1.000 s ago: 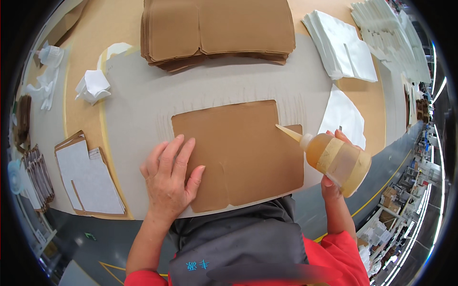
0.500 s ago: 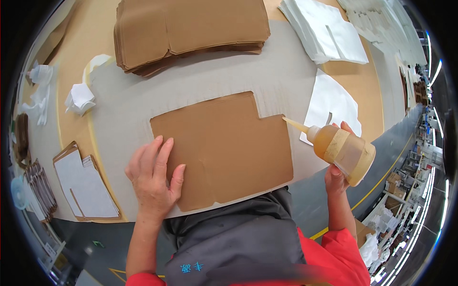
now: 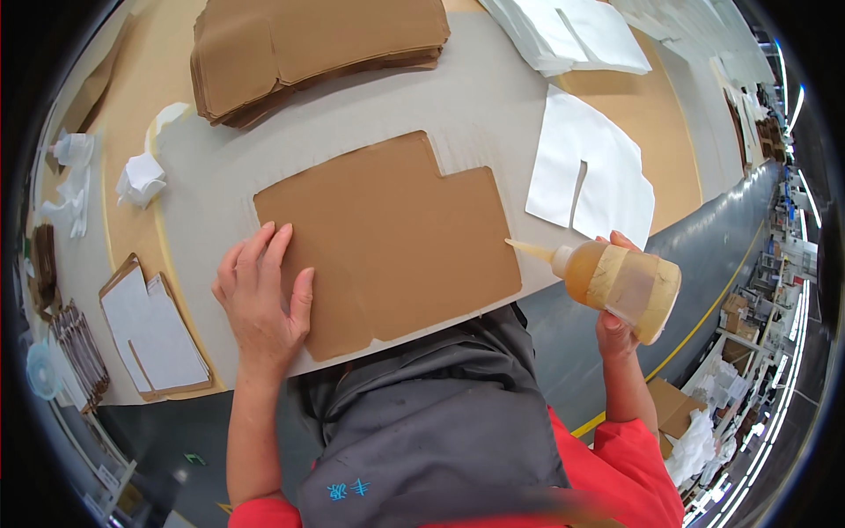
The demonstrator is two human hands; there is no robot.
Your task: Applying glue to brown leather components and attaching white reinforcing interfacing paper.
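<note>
Moved: since the earlier frame I see the squeeze bottle of amber glue (image 3: 621,285) lower, at centre right.
Left hand (image 3: 260,297): flat, fingers spread, pressing the notched brown cardboard sheet (image 3: 387,238) at centre.
Right hand (image 3: 616,327): gripping the bottle, nozzle pointing left.
Stack of brown sheets (image 3: 317,44): upper centre.
</note>
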